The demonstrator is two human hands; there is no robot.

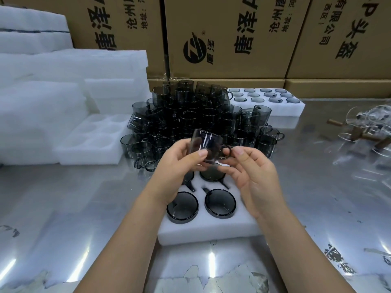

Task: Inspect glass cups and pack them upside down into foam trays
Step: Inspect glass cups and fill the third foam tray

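Observation:
I hold a smoky grey glass cup (pixel 208 142) tilted above a white foam tray (pixel 211 229). My left hand (pixel 175 166) grips its body and my right hand (pixel 251 172) pinches its handle side. In the tray, several grey cups (pixel 220 203) sit upside down in round holes; my hands hide part of the far row. A big pile of the same grey cups (pixel 196 115) stands just behind the tray.
An empty foam tray (pixel 88 149) lies at the left in front of stacked foam sheets (pixel 63 81). A filled foam tray (pixel 281 106) sits at the back right. Clear glassware with brown handles (pixel 359 127) lies at the far right. Cardboard boxes (pixel 232 39) wall the back.

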